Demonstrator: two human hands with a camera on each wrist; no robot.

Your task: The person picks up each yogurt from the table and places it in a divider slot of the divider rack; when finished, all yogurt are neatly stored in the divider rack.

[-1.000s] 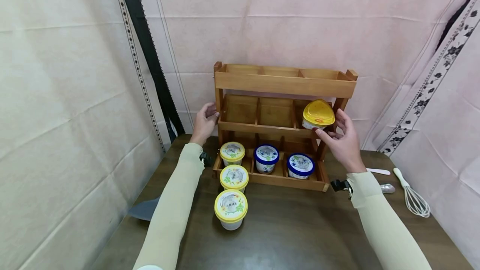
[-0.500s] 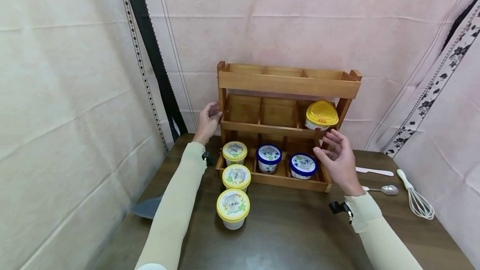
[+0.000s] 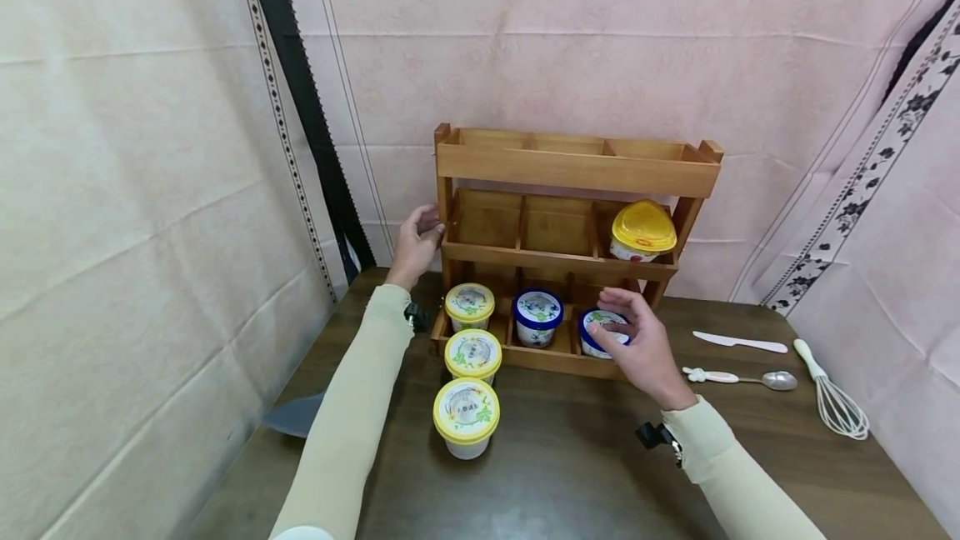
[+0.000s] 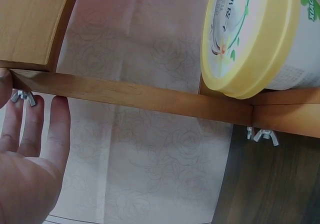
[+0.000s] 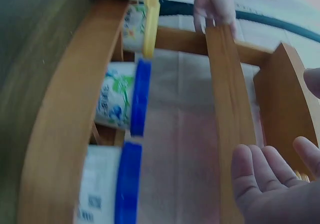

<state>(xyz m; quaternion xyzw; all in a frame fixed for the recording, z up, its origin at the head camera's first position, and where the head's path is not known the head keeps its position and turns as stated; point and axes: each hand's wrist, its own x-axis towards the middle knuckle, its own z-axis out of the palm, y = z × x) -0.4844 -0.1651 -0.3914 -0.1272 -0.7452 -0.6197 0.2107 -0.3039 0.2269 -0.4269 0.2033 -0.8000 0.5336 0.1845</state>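
My left hand [image 3: 416, 244] is at the left post of the wooden shelf [image 3: 577, 163], its straight fingers touching the post by a wing nut [image 4: 22, 97] in the left wrist view. My right hand [image 3: 637, 344], fingers apart and holding nothing, hovers over a blue-lidded tub [image 3: 589, 348] and hides part of it. Beside that tub, on the bottom tier, stand another blue-lidded tub [image 3: 537, 320] and a yellow-lidded tub [image 3: 470, 307]. Two more yellow-lidded tubs, a middle one [image 3: 472, 354] and a front one [image 3: 466, 415], line up toward me. A bright yellow-lidded tub [image 3: 643, 230] sits in the middle tier's right compartment.
On the table's right lie a white-handled knife [image 3: 740, 342], a spoon [image 3: 778, 380] and a whisk [image 3: 836, 398]. A grey flat thing [image 3: 295, 417] shows beside my left sleeve. Pale cloth [image 3: 577, 32] hangs behind the shelf.
My right hand has come away from the bright yellow-lidded tub, moving down and left to the right-hand blue-lidded tub. The left hand has stayed at the post.
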